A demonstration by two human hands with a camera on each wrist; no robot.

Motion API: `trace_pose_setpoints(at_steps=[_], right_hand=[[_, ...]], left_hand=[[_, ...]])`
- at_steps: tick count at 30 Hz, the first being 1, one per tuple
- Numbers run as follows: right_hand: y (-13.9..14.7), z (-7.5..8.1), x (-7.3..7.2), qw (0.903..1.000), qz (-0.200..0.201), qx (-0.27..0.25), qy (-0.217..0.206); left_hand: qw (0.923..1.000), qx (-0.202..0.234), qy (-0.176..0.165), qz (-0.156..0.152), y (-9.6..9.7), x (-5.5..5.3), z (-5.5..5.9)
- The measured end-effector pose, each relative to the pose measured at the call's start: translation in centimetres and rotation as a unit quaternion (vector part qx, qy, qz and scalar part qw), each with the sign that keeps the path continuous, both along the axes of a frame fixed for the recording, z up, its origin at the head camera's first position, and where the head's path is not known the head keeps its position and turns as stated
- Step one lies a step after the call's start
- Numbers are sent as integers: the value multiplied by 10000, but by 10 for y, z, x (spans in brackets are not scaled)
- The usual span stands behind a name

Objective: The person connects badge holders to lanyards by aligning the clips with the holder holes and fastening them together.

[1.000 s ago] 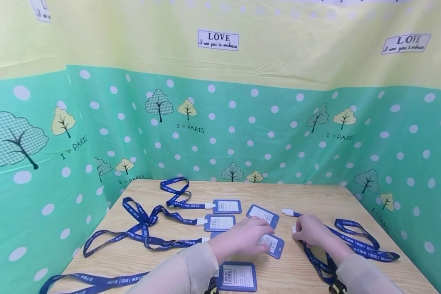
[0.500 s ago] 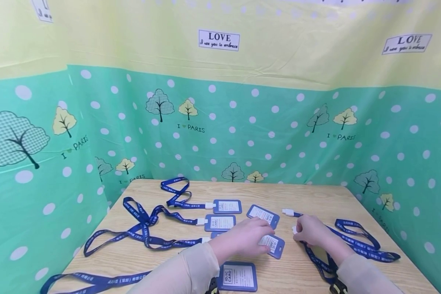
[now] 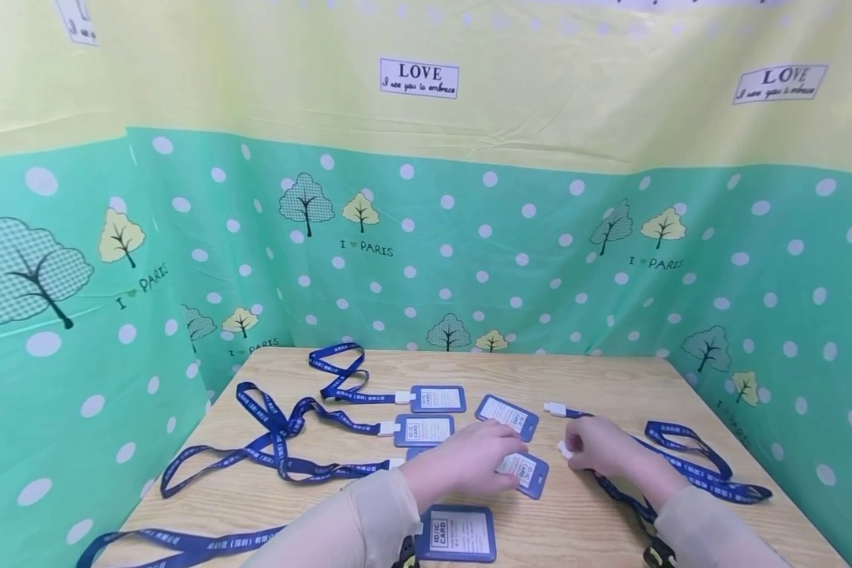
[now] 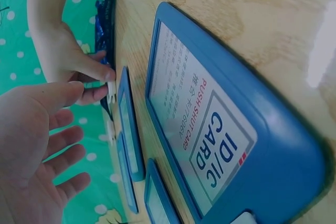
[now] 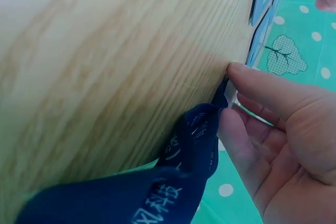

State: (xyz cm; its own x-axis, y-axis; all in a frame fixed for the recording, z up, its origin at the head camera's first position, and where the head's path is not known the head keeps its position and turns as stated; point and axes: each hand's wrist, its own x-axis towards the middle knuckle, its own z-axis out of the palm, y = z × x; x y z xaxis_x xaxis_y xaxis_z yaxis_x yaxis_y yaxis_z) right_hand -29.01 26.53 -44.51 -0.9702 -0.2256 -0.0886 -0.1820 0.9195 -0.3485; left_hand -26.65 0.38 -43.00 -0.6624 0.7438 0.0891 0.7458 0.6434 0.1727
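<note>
My right hand (image 3: 599,448) pinches a blue lanyard (image 5: 184,145) by its white clip (image 3: 563,450), thumb and fingertips meeting low at the wooden table. The strap trails back under the right wrist. My left hand (image 3: 465,459) is spread above the blue card holders, partly covering one loose holder (image 3: 534,478) whose slotted end faces the clip. In the left wrist view the left fingers (image 4: 68,140) are parted and hold nothing. Just behind lies another loose card holder (image 3: 507,416), with a second white clip (image 3: 555,409) opposite it.
To the left, card holders (image 3: 437,399) with lanyards (image 3: 255,454) attached lie in rows. One more holder (image 3: 457,533) is near the front edge. A second loose lanyard (image 3: 710,481) is at the right. A patterned curtain (image 3: 468,237) surrounds the table (image 3: 539,367).
My right hand has drawn the lanyard's clip slightly left, towards the loose card holder, and the strap behind it lies straighter. My left hand stays in place.
</note>
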Motion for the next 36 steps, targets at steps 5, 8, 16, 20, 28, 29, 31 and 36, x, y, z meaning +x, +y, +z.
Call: trace_pose_setpoints(at_steps=[5, 8, 16, 20, 28, 29, 31, 36], right_hand=[[0, 2, 4, 9998, 154, 117, 62], [0, 3, 7, 9997, 237, 94, 49], [3, 4, 10, 9991, 355, 219, 6], [4, 6, 13, 9989, 394, 244, -34], [6, 9, 20, 9980, 599, 194, -12], [7, 10, 21, 9978, 641, 192, -3], [7, 11, 23, 9972, 720, 223, 17], [10, 13, 28, 9955, 902, 265, 78]], left_hand=[[9999, 9, -54, -92, -1, 4, -1], [9999, 11, -104, -130, -2, 5, -2], [9995, -28, -3, -314, -2, 9, -2], [9992, -62, -31, -393, -3, 11, 0], [9987, -126, -133, -469, -3, 15, 2], [9987, -140, -144, -466, -3, 16, 2], [9987, -153, -201, -452, -3, 18, 2], [9985, -161, -327, -405, -4, 22, 2]])
